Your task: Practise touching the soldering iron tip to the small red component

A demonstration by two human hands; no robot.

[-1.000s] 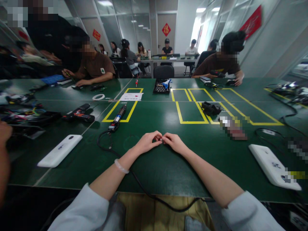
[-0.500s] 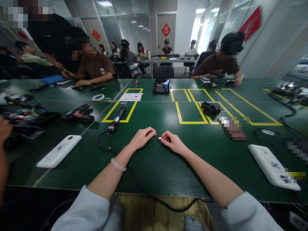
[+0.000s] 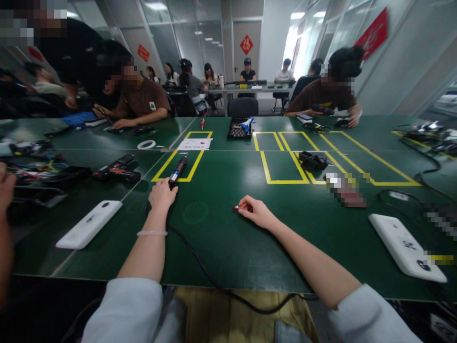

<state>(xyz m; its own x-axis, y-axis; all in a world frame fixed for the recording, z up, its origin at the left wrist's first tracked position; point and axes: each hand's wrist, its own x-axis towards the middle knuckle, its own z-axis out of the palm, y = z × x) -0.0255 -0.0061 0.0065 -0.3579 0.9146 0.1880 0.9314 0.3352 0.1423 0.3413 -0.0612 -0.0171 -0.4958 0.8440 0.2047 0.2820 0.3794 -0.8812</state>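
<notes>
My left hand point(image 3: 162, 194) is closed around the rear end of a black electric screwdriver point(image 3: 179, 167), which lies on the green table with its tip pointing away from me. The palm hides the tool's back end, and some fingers are out of sight. Farther right, my right hand point(image 3: 254, 208) rests low over the table. Its thumb and fingertips pinch a tiny red and white part point(image 3: 236, 208), too small to name exactly. From under my left wrist a black cable point(image 3: 200, 264) runs to the table's front edge.
White power banks point(image 3: 91, 224) point(image 3: 405, 247) lie at both sides. A cordless drill point(image 3: 117, 169) and tangled wires are at left. Beyond are a paper sheet point(image 3: 194, 144), a tape roll point(image 3: 146, 144), a black bin point(image 3: 239, 129) and a black block point(image 3: 312, 161). Co-workers sit across the table.
My left hand has moved left from beside the right hand onto the electric screwdriver. My right hand stays nearly in place, still pinching the small red part.
</notes>
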